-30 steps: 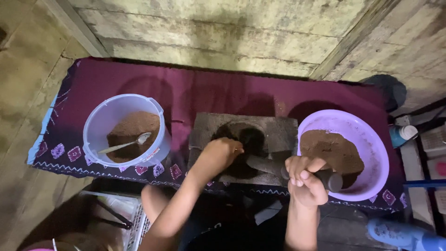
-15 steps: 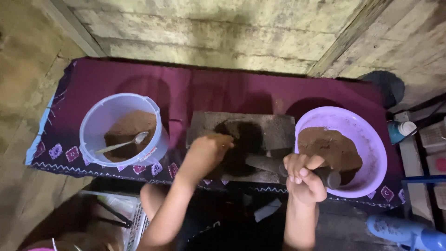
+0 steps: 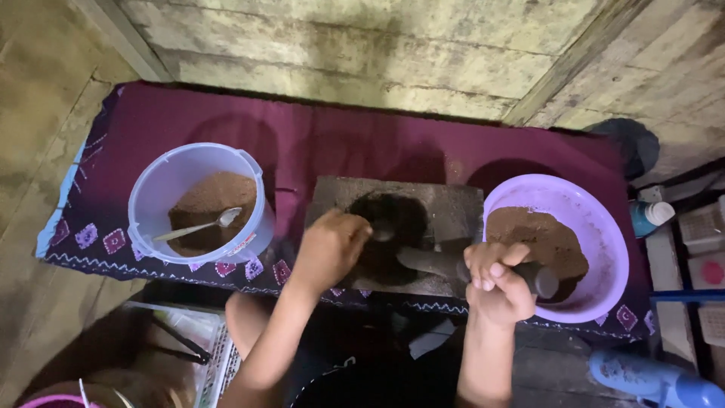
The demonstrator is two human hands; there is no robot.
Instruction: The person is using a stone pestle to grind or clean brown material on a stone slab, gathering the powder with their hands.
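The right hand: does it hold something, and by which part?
The right hand grips a dark stone roller near its right end, which lies across the grinding slab.

Blue white-capped bottle [image 3: 648,217] stands right of purple bowl [image 3: 604,227]

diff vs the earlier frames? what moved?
The left hand slid slightly left over the dark paste on the grinding slab, fingers staying on it. Unchanged: the right hand grips the stone roller; spoon rests in the bucket; purple bowl in place.
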